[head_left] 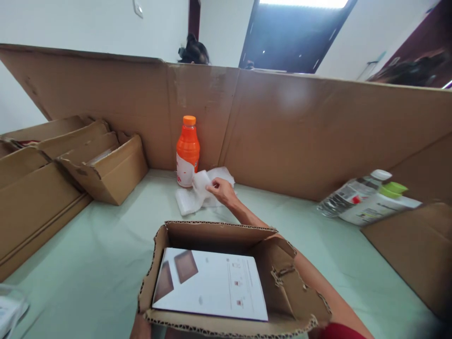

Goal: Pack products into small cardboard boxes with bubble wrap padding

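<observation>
An open cardboard box [221,230] with torn, ragged rims is close in front of me. Inside it lies a white printed box [212,285] with brown squares and small line drawings. My left hand [141,326] grips the cardboard box at its near left corner; most of its fingers are hidden by the cardboard. Beyond the box, my right hand [222,190] reaches out and pinches a white foam wrapping sheet [189,201] between thumb and fingers. The crumpled sheet rests on the table right by an orange bottle [188,146].
Cardboard boxes [38,193] stand at the left, one smaller box [120,172] among them. A clear water bottle [348,193] and a white pack with a green cap [374,211] lean at the right. A cardboard wall [300,136] closes the table's back; people's heads show behind it.
</observation>
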Demonstrator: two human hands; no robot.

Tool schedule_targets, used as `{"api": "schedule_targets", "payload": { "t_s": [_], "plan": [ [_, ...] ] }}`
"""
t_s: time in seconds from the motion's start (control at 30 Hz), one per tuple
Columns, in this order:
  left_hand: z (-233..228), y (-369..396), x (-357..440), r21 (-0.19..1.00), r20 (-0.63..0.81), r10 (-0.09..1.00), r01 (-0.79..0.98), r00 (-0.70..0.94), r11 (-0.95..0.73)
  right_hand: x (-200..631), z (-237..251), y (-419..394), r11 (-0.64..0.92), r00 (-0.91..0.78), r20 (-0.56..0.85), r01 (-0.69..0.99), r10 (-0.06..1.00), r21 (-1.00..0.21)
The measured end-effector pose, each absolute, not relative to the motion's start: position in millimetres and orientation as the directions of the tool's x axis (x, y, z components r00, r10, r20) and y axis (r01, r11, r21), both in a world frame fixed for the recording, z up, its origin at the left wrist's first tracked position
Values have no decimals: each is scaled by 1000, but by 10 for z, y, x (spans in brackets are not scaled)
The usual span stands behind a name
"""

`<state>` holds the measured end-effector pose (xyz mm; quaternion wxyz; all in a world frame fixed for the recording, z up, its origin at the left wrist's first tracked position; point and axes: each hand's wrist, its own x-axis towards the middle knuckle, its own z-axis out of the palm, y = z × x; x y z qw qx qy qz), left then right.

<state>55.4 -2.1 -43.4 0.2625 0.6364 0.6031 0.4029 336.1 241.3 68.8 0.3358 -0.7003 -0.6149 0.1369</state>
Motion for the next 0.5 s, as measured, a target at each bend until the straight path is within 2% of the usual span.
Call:
{"api": "schedule_targets", "payload": {
  "t_s": [0.2, 0.27, 0.33, 0.37, 0.43, 0.5],
  "plan": [
    [-550, -126, 635, 867, 164, 974, 494, -158, -66, 4055, 1214, 1539, 85, 279, 467, 781, 839, -619],
    [-573, -138, 660, 894, 155, 971, 444, -182, -60, 4320, 1295, 1092, 103, 266, 587, 849, 765, -519],
    [-561, -123, 659, 910, 155, 971, 409, -185, -68, 4509, 1237, 625, 64, 202, 655, 931, 728, -358],
    [-540, -110, 649, 917, 150, 973, 394, -177, -69, 4563, 1163, 393, 46, 147, 633, 959, 760, -278],
    [-476, -85, 619, 929, 134, 978, 363, -159, -68, 4593, 975, -49, 72, 26, 466, 979, 884, -191],
    [-396, -74, 593, 943, 135, 979, 323, -155, -79, 4547, 809, -421, 111, -44, 291, 970, 956, -218]
  ]
}}
